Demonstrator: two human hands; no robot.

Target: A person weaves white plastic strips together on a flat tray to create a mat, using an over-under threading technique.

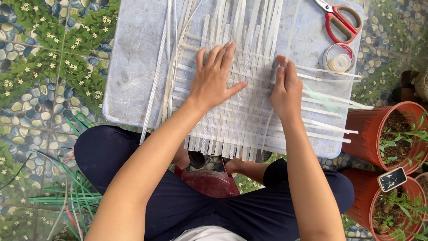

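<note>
Centrally, a woven mat of white plastic strips (232, 111) on a pale grey-blue surface (129, 67), loose strip ends fanning past every edge. Left hand (216, 78) pressed flat on the weave, fingers spread, clamped on nothing. Right hand (285, 89) at the mat's right side, fingers together, pinching one upright strip. Further out, red-handled scissors (341, 20) and a clear tape roll (339, 60) at the surface's far right corner. Beyond, terracotta plant pots (385, 134) beside it, green strips (71, 196) on the tiled floor.

scissors (341, 20) handles cut off at top
</note>
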